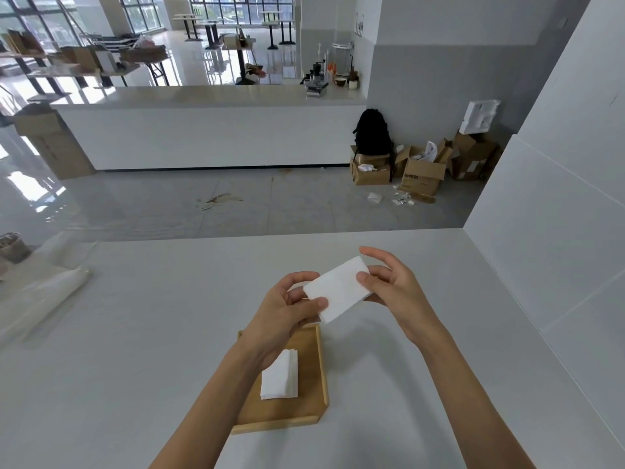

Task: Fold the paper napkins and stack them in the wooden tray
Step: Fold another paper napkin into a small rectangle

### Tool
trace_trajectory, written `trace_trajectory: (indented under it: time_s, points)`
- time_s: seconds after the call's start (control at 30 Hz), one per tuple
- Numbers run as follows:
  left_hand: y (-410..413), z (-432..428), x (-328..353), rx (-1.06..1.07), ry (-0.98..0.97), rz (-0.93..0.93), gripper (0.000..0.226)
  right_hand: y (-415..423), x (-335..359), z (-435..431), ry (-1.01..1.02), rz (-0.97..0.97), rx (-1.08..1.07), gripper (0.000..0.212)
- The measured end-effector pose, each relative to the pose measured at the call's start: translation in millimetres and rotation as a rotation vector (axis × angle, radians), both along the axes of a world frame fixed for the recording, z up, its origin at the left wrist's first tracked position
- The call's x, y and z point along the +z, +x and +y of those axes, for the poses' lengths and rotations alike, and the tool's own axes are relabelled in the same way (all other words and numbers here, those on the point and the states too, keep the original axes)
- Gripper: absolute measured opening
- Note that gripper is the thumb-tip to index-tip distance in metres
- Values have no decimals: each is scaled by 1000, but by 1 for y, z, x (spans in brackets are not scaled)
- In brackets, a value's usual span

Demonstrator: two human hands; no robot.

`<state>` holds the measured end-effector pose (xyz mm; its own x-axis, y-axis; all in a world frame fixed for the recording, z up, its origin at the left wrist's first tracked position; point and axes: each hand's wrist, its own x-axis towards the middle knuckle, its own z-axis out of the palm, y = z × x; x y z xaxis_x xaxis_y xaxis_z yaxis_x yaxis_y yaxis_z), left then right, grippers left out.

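A white folded paper napkin (338, 288) is held in the air above the far end of the wooden tray (323, 377). My left hand (287, 316) pinches its near left corner between thumb and fingers. My right hand (392, 282) pinches its right end, thumb on top. In the tray lies a small stack of folded white napkins (280, 375), partly hidden by my left forearm. The tray sits on the white table (135, 333) close to me.
Clear plastic wrapping (44, 289) and a cup-like object (12, 247) lie at the table's left edge. A white wall panel (558, 265) borders the table on the right. Beyond the table are floor, a long white counter and cardboard boxes.
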<state>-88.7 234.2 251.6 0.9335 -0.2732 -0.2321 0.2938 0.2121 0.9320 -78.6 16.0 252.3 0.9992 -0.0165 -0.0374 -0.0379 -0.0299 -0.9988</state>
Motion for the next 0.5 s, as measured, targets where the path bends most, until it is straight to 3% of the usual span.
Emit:
trace_trajectory:
  time_s: [0.13,0.27,0.4,0.5]
  points:
    - [-6,-7,4,-112,-134,112,50,3,9,1,-102,-109,40,42]
    - [-6,-17,7,-219,-141,59,39,10,27,4,-301,-214,227,44]
    - [-5,-22,8,-166,-180,-15,31,13,35,6,-527,-325,224,37]
    - [-4,-20,12,-112,-302,3,32,8,38,4,-807,-546,332,38]
